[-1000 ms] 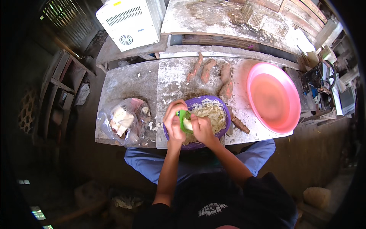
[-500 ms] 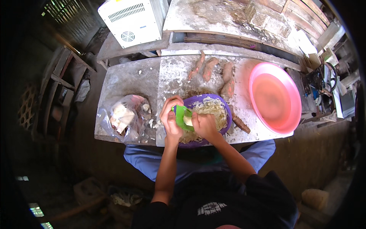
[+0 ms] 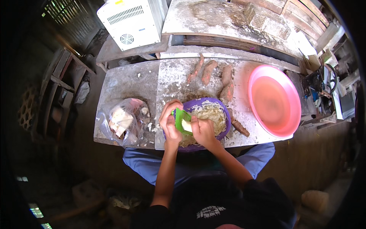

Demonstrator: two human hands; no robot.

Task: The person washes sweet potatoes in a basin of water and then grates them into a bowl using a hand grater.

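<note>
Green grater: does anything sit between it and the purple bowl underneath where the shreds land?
Nothing visible does. The green grater, held by the left hand, sits directly over the purple bowl; the right hand presses a pale piece against it.

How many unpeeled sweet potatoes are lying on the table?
5. Four sweet potatoes lie behind the purple bowl: at and. The fifth lies to the bowl's right, near the pink basin. The bowl may hide more.
</note>
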